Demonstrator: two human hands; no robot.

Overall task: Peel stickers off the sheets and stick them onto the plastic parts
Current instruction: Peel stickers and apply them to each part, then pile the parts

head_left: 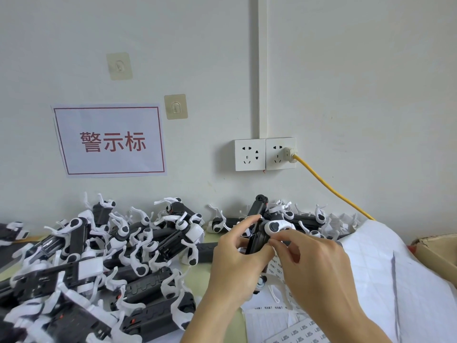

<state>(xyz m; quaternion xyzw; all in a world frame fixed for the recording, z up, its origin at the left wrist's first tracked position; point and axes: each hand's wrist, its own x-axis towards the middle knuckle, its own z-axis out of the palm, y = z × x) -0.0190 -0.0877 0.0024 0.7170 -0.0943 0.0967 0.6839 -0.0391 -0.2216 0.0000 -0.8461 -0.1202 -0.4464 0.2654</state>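
At the far left, a heap of black-and-white plastic parts (99,268) covers the table (217,325), reaching from the near edge back to the wall. Above the heap, a white paper sign (110,141) with a red border and red characters is stuck to the wall, and two clear adhesive hooks (175,106) sit above and to its right. Further right, the left hand (235,266) grips a black part with a white round end (262,233), its fingers curled round the black body from the left and the thumb up near the top. The right hand (314,271) meets the same part from the right, its fingertips pinched against the black body just below the white end; whether a sticker lies under them cannot be told. Under both hands lie sticker sheets (296,335) printed with small labels. Behind the hands, a double wall socket (265,154) carries a plug with a yellow cable (329,186) running down to the right. A large white peeled backing sheet (400,280) spreads on the right, and a cardboard box (437,251) sits at the edge.
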